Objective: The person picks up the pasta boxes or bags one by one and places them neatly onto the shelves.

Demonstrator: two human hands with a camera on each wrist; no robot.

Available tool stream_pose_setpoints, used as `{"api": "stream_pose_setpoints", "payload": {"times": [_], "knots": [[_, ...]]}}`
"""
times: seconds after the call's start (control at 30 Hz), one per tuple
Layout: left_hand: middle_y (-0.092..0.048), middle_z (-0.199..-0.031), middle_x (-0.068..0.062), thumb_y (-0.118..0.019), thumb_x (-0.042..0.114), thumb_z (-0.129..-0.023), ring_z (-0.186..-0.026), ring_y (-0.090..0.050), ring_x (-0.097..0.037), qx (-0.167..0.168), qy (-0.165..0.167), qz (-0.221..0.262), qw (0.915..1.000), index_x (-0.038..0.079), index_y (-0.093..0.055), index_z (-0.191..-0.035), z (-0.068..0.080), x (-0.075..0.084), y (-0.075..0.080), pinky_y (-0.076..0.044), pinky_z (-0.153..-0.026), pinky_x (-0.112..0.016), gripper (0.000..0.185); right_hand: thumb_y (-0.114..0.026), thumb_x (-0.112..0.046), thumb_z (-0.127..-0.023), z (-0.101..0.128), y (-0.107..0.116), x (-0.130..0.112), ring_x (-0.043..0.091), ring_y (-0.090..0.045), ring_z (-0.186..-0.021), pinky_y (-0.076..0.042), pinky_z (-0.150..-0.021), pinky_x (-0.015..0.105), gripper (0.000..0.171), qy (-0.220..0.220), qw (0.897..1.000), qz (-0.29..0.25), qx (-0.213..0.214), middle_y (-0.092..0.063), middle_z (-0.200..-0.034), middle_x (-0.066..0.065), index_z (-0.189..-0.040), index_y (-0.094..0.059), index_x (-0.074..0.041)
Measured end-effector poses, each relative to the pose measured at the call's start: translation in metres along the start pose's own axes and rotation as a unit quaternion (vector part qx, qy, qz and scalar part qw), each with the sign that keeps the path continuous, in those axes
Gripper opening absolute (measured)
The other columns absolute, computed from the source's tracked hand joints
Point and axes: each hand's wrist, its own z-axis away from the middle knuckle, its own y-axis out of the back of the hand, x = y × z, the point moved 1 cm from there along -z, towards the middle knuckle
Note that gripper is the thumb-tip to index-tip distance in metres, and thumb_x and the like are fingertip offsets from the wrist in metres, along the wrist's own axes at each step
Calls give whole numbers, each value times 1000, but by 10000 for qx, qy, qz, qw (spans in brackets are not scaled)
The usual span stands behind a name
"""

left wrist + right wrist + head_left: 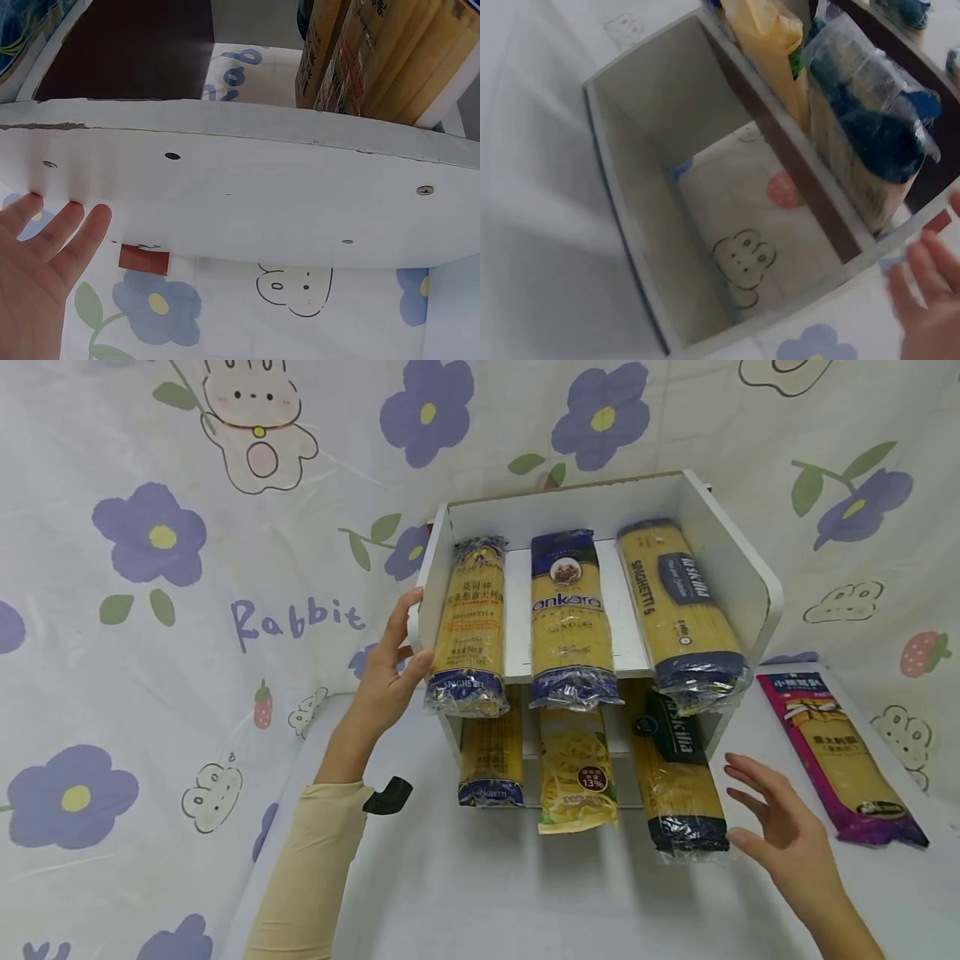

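Observation:
A white two-tier shelf rack (pixel 731 547) holds several packs of spaghetti. My left hand (pixel 386 681) rests on its left side, beside the upper left spaghetti pack (pixel 472 618). In the left wrist view, extended fingertips (pixel 97 225) touch the white side panel (pixel 262 195). My right hand (pixel 787 839) is nearest the lower right spaghetti pack (pixel 686 785), fingers loosely bent and nothing held. The right wrist view has that hand (pixel 934 300) by the rack's edge. An ankara pack (pixel 566 618) lies upper middle, and another spaghetti pack (pixel 693 602) upper right.
Below the upper tier are a yellow noodle pack (pixel 577 768) and a blue-ended spaghetti pack (pixel 491 760). A magenta-edged pasta pack (pixel 843 756) lies on the white table (pixel 450 885) to the right. Behind hangs a flower-and-rabbit patterned cloth (pixel 300 543). Lower down, the rack has an open compartment (pixel 660 112).

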Motion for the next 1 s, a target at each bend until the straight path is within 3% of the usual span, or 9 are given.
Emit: {"api": "stream_pose_setpoints", "payload": {"times": [0.13, 0.23, 0.37, 0.43, 0.53, 0.67, 0.8, 0.93, 1.0], "knots": [[-33, -160, 4, -46, 77, -87, -120, -56, -31, -29, -5, 63, 10000, 37, -20, -156, 0, -1, 0, -55, -90, -55, 84, -39, 12, -98, 0, 3, -6, 13, -63, -116, -50, -98, 15, 43, 621, 9871, -1435, 332, -62, -134, 8, -140, -45, 10], [-33, -160, 3, -46, 77, -87, -119, -57, -31, -22, -15, 88, 10000, 36, -19, -156, 0, -2, 1, -56, -88, -55, 84, -21, 12, -99, 0, 2, -9, 23, -68, -105, -56, -94, 25, 44, 1225, 9550, -2648, -527, -68, -122, 17, -133, -48, 18], [-33, -160, 3, -45, 76, -87, -121, -55, -28, -12, -43, 49, 10000, 36, -19, -156, 0, 0, 0, -55, -92, -54, 84, -12, 12, -97, 0, -2, -14, 25, -70, -100, -58, -88, 29, 52, 1530, 9157, -3303, -1702, -71, -116, 20, -131, -51, 17], [-33, -160, 2, -45, 76, -87, -122, -54, -29, -25, -27, 44, 10000, 34, -19, -156, 0, 5, 0, -54, -93, -55, 85, -13, 13, -97, 0, -4, -16, 25, -72, -98, -59, -85, 30, 51, 1571, 9036, -3343, -2170, -71, -117, 20, -133, -49, 17], [-33, -160, 2, -45, 77, -87, -121, -54, -29, -14, -2, 20, 10000, 34, -19, -156, 1, 6, 0, -54, -93, -55, 85, -16, 14, -98, 2, -3, -17, 25, -73, -99, -60, -80, 31, 49, 1296, 9023, -3028, -2781, -71, -119, 18, -138, -44, 14], [-33, -160, 4, -45, 77, -87, -121, -55, -29, 5, 14, -21, 10000, 38, -18, -156, 0, 1, 0, -55, -91, -54, 84, -22, 13, -100, 7, -1, -21, 24, -71, -107, -61, -83, 32, 49, 153, 9128, -2279, -3385, -69, -126, 13, -144, -42, 6], [-34, -159, 3, -45, 78, -86, -120, -56, -30, -9, 32, -25, 10000, 38, -18, -156, 0, 0, 0, -56, -90, -54, 84, -26, 14, -101, 11, -3, -21, 21, -67, -117, -58, -91, 31, 47, -622, 9031, -2025, -3735, -65, -134, 10, -142, -45, 5], [-34, -159, 2, -45, 78, -86, -119, -57, -32, -39, 54, -7, 10000, 38, -18, -156, 0, 1, 0, -57, -87, -54, 84, -25, 15, -101, 14, -5, -15, 21, -64, -123, -57, -95, 30, 46, -668, 8831, -2250, -4062, -62, -138, 11, -142, -45, 7], [-34, -159, 2, -45, 78, -86, -120, -57, -32, -51, 48, 9, 10000, 38, -18, -156, 0, 1, 0, -57, -87, -54, 84, -25, 15, -101, 15, -4, -12, 19, -63, -123, -56, -96, 28, 47, -682, 8842, -2204, -4061, -62, -139, 10, -143, -45, 6]]}}
